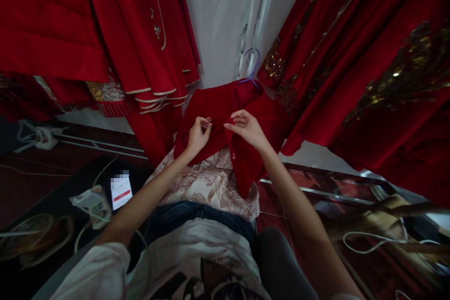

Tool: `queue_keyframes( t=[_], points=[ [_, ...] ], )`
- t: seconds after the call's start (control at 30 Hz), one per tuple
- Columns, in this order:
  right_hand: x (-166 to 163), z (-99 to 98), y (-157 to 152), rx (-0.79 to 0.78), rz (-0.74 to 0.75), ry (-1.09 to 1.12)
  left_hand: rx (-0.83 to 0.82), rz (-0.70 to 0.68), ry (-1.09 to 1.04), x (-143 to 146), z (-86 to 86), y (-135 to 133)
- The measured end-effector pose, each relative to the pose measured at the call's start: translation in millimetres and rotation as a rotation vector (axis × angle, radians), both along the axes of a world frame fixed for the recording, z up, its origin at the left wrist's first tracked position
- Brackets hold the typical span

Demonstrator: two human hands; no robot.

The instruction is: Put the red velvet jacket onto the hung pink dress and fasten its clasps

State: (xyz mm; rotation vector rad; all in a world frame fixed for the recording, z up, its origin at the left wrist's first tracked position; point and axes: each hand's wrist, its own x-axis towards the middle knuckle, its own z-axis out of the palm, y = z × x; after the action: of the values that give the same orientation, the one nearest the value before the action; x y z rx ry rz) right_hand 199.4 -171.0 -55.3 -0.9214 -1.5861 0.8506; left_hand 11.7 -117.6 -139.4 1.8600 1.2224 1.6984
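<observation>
A red jacket (211, 101) lies across my lap, with a purple wire hanger (253, 75) in its collar. My left hand (199, 135) is closed in a pinch over the jacket's left part, and a small gold beaded piece (208, 119) shows at its fingertips. I cannot tell whether that piece is fixed to the cloth. Just to the right, my right hand (248, 127) pinches the jacket's front edge, lifting a flap that hangs down in a point. Beneath the jacket, a pale pink patterned cloth (204, 185) covers my thighs.
Red garments (140, 33) hang at the left, and red garments with gold sequins (383, 84) hang at the right. A lit phone (121, 192) lies on a dark surface to the left, beside a clear bag (93, 206). White cord (372, 241) loops at the lower right.
</observation>
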Motion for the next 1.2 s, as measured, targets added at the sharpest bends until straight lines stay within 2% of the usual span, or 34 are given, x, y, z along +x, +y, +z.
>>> queue_keyframes(
  t=[0.13, 0.27, 0.67, 0.83, 0.97, 1.2],
  points=[
    [-32.2, -32.8, 33.0, 0.053, -0.145, -0.110, -0.098, -0.079, -0.211, -1.8, 5.1, 5.5],
    [-49.0, -44.5, 40.7, 0.000, -0.159, -0.159, -0.199, -0.129, -0.303, -4.6, 9.5, 8.2],
    [-48.4, -56.9, 49.7, 0.027, -0.213, -0.106, -0.194, -0.171, -0.324, -7.2, 4.2, 4.9],
    [-47.0, -55.1, 49.0, 0.048, -0.171, -0.117, -0.185, -0.186, -0.301, -9.3, 4.5, 4.1],
    [-48.7, -50.1, 44.6, 0.039, -0.204, -0.150, -0.181, -0.194, -0.261, -9.3, 5.7, 2.2],
    [-51.8, -52.3, 39.9, 0.048, -0.270, -0.115, -0.111, -0.099, -0.093, -12.3, 13.5, -2.5]
  ],
)
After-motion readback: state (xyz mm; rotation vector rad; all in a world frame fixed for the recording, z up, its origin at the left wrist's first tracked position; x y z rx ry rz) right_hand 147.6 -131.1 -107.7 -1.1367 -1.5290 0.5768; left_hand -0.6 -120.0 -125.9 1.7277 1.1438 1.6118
